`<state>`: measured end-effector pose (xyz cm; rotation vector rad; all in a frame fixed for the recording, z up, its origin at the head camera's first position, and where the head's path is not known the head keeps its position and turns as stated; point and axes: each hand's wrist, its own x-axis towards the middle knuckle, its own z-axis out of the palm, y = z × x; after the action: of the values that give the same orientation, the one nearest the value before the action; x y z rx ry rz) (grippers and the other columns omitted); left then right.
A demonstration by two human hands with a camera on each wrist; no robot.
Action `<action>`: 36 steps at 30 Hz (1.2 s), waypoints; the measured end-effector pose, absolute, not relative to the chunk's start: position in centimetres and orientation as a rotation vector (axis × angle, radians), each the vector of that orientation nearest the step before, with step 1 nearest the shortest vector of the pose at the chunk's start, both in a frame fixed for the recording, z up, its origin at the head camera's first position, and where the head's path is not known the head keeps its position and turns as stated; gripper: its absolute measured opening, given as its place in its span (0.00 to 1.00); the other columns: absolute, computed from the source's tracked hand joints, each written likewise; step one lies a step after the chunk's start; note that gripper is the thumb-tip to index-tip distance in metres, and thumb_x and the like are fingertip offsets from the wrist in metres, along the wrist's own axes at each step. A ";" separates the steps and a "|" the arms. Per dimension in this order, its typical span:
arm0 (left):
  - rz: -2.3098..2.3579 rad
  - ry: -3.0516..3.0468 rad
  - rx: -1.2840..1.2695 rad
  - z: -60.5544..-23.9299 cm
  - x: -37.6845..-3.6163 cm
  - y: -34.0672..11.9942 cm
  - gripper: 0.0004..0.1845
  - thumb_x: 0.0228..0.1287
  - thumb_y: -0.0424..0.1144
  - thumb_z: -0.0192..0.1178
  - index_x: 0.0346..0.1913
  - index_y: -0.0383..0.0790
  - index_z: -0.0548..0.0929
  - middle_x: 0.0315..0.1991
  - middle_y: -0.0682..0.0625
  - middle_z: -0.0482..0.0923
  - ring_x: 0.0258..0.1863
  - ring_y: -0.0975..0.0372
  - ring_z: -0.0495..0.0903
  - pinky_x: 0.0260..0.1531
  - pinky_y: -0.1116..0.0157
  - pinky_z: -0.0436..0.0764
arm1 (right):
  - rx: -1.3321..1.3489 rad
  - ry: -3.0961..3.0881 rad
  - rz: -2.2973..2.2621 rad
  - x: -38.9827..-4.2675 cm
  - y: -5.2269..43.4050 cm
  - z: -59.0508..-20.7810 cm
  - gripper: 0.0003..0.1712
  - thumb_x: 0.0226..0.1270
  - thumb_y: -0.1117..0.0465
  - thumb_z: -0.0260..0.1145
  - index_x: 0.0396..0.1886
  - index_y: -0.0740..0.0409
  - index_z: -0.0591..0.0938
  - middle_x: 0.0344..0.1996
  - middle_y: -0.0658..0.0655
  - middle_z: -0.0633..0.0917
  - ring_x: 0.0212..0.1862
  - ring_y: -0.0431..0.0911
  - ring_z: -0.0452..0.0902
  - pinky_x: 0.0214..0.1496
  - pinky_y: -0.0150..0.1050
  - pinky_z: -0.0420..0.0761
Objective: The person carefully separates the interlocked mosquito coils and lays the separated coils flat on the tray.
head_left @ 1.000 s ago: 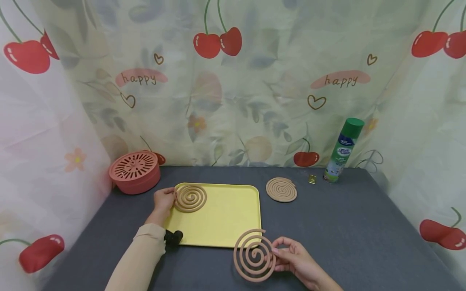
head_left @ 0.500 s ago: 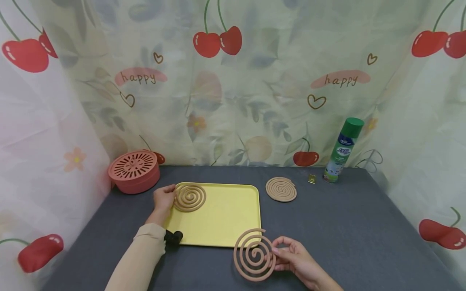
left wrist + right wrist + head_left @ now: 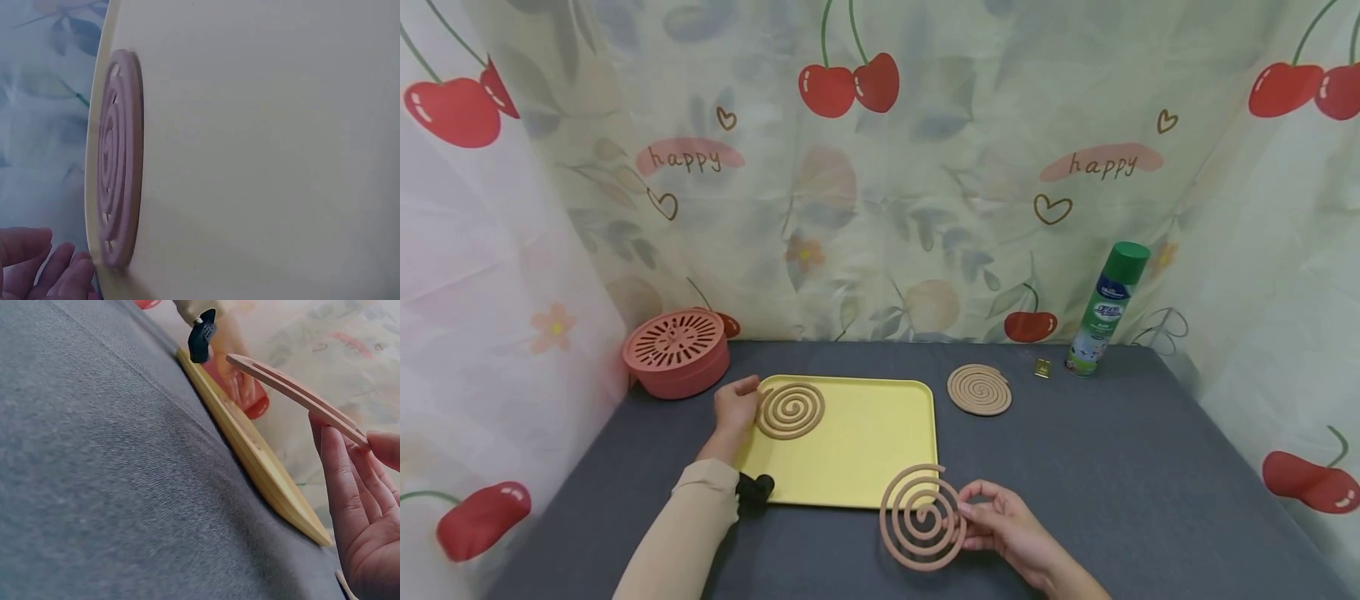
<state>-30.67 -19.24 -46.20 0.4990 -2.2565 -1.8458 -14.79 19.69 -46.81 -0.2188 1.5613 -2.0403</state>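
A brown mosquito coil (image 3: 792,410) lies flat at the far left corner of the yellow tray (image 3: 865,442). Beside that corner is my left hand (image 3: 734,410); the left wrist view has its thumb and fingers (image 3: 69,278) apart from each other, by the tray rim, not pinching the coil (image 3: 131,156). My right hand (image 3: 1011,533) pinches the edge of a second mosquito coil (image 3: 925,514) between thumb and fingers. The right wrist view shows this coil (image 3: 294,397) raised and tilted, over the tray's near right corner.
A denser coil disc (image 3: 980,390) lies right of the tray on the dark tablecloth (image 3: 1120,475). Farther right are a small gold metal piece (image 3: 1042,368) and a green spray can (image 3: 1105,312). A round pink slotted container (image 3: 676,354) stands back left, before the patterned curtain.
My left hand has drawn slightly away from the coil on the tray and let it go. My right hand, still pinching its coil, has risen slightly in the view.
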 end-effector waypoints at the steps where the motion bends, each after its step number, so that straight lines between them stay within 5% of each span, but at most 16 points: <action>1: -1.846 -2.260 0.496 -46.2 -30.7 -19.3 0.23 0.60 0.22 0.49 0.60 0.26 0.71 0.60 0.32 0.70 0.62 0.48 0.68 0.60 0.56 0.69 | -0.226 1.566 -2.040 -14.9 19.6 -46.8 0.06 0.70 0.61 0.55 0.43 0.56 0.72 0.31 0.49 0.86 0.32 0.37 0.83 0.36 0.32 0.82; 24: -2.003 -2.208 0.474 -46.4 -30.6 -17.9 0.18 0.65 0.28 0.52 0.58 0.30 0.75 0.57 0.35 0.73 0.55 0.53 0.72 0.55 0.58 0.72 | -0.259 1.700 -1.994 -20.0 14.5 -45.5 0.09 0.67 0.62 0.59 0.43 0.61 0.72 0.26 0.48 0.85 0.30 0.38 0.84 0.36 0.33 0.82; 32: -2.111 -2.145 0.407 -46.0 -30.1 -17.9 0.20 0.64 0.29 0.56 0.58 0.28 0.74 0.57 0.33 0.74 0.38 0.71 0.80 0.57 0.56 0.73 | -0.216 1.705 -1.958 -21.4 13.2 -45.5 0.10 0.67 0.62 0.59 0.43 0.63 0.73 0.27 0.50 0.84 0.30 0.39 0.83 0.36 0.34 0.83; 36: -2.121 -2.163 0.397 -45.7 -29.8 -17.9 0.20 0.64 0.31 0.57 0.59 0.29 0.73 0.58 0.34 0.73 0.37 0.72 0.79 0.57 0.56 0.73 | -0.190 1.696 -1.954 -22.1 12.5 -45.7 0.08 0.67 0.63 0.58 0.42 0.62 0.74 0.27 0.50 0.84 0.31 0.39 0.84 0.37 0.33 0.82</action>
<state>-29.79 -17.90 -45.71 0.3966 -2.1632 -2.1207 -22.11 12.49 -45.75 -0.1896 1.6956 -1.9544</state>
